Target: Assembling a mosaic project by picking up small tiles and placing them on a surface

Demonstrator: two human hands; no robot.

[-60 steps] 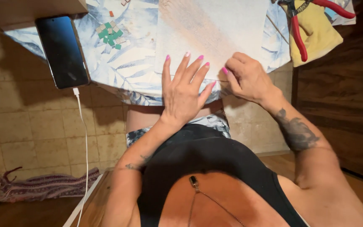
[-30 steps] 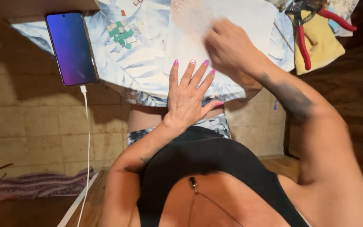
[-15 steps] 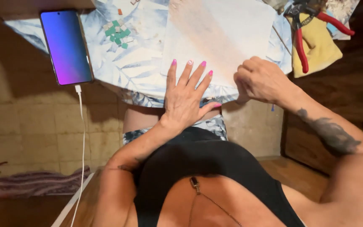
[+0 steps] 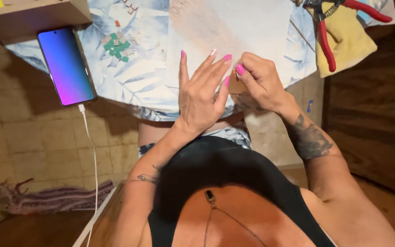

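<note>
Head view: left hand [image 4: 200, 93] lies open and flat, fingers spread, on the near edge of the white board [image 4: 234, 34] on the worktop [image 4: 129, 87]; right hand [image 4: 261, 82] at its 3 o'clock is pinched shut on a small tan piece [image 4: 237, 86] at the board's near edge. Piece looks light, stiff and brittle, so edge pinch fits. Green tiles [image 4: 117, 45] at 10 o'clock, phone [image 4: 66, 66] at 9, red pliers [image 4: 330, 32] at 2.
</note>
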